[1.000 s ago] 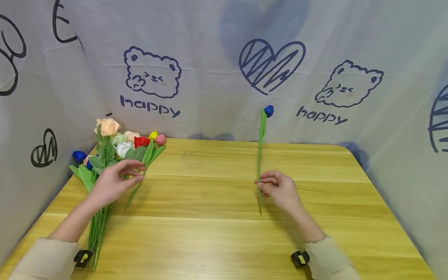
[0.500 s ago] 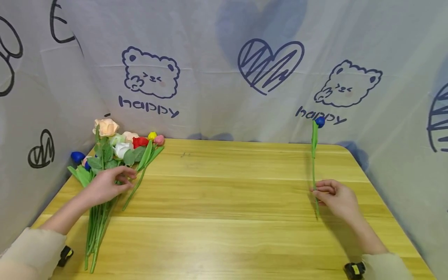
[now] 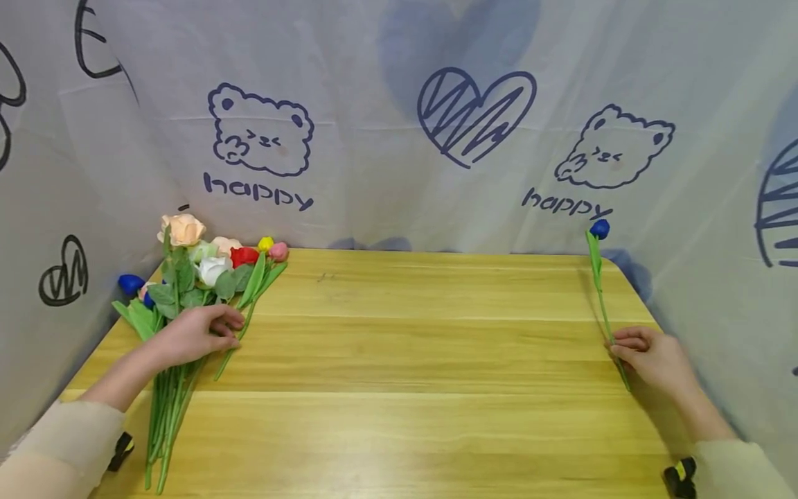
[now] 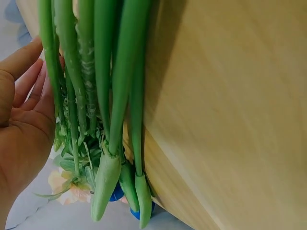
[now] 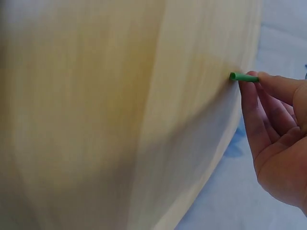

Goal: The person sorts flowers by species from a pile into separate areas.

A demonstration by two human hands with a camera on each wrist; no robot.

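Observation:
My right hand (image 3: 654, 357) pinches the lower stem of a blue artificial tulip (image 3: 596, 267) between thumb and fingertips, near the right edge of the table. The bloom points toward the back curtain, and the cut stem end (image 5: 243, 76) pokes out past the fingers in the right wrist view. On the left, my left hand (image 3: 193, 336) hovers loosely over the stems of a bunch of artificial flowers (image 3: 181, 270), its fingers relaxed and slightly bent. Seen from the left wrist, the open palm (image 4: 29, 139) lies beside the green stems (image 4: 120, 81) without gripping them.
Peach, white and red roses (image 3: 244, 257) and blue tulips (image 3: 131, 285) make up the bunch at the back left. A pink tulip (image 3: 278, 251) lies along its right side. The wooden table (image 3: 405, 360) meets a printed curtain (image 3: 361, 138) at the back and sides.
My right hand has carried the blue tulip from the middle of the table to its right side, the stem now tilting. My left hand has shifted slightly left and down over the bunch.

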